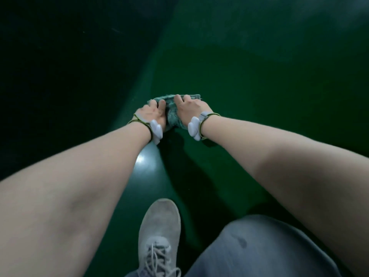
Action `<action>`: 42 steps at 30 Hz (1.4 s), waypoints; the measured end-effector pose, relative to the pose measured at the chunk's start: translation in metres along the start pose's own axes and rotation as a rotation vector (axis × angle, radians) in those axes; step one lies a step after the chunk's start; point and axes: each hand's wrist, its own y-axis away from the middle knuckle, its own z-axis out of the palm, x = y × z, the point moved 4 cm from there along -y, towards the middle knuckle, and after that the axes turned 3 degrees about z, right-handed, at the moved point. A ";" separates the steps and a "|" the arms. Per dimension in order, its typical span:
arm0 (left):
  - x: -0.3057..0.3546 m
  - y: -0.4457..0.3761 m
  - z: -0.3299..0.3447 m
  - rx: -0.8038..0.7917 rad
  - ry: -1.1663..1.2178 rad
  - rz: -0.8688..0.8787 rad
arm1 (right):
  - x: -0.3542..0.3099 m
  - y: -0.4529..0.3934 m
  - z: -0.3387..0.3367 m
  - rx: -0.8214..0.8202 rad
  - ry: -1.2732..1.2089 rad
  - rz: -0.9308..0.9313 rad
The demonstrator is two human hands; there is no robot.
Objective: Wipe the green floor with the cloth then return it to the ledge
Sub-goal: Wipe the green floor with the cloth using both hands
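Head view, looking down. Green floor (249, 80) glossy, filling most of frame; bright light reflection near centre, just near side of left wrist. Darker shadowed zone on far left, edge running diagonally up to the right.

Cloth (173, 114) greenish, patterned, crumpled, lying on floor at centre of frame, far from the body. Both hands on it, side by side.

Left hand (152, 114) on left part of cloth, fingers curled down into the fabric, grip closed on cloth. Right hand (190, 109) on right part of cloth, fingers bent over its far edge, grip closed on cloth too. Thumbs close together over cloth middle, a strip of cloth visible between hands.

White wrist device (156, 130) strapped on left wrist with yellow-green band; matching white device (193, 130) on right wrist. Both bare forearms stretched forward from near corners of frame, converging on cloth.

Grey laced shoe (158, 234) on floor at near centre, toe pointing far. Grey trouser leg (255, 248) at near right, knee bent, small dark spot on fabric.

Dark shadow on floor between shoe and cloth.
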 end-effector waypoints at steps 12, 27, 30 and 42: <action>0.059 0.102 0.088 0.073 0.106 -0.013 | -0.014 0.127 0.046 -0.029 0.047 -0.205; 0.137 0.103 0.100 0.266 0.066 0.236 | 0.037 0.212 0.070 0.028 -0.033 -0.064; 0.166 0.091 0.087 0.260 0.072 0.295 | 0.065 0.229 0.067 0.093 -0.059 0.013; 0.296 0.072 0.016 0.113 -0.064 0.550 | 0.183 0.302 0.059 0.165 -0.065 0.359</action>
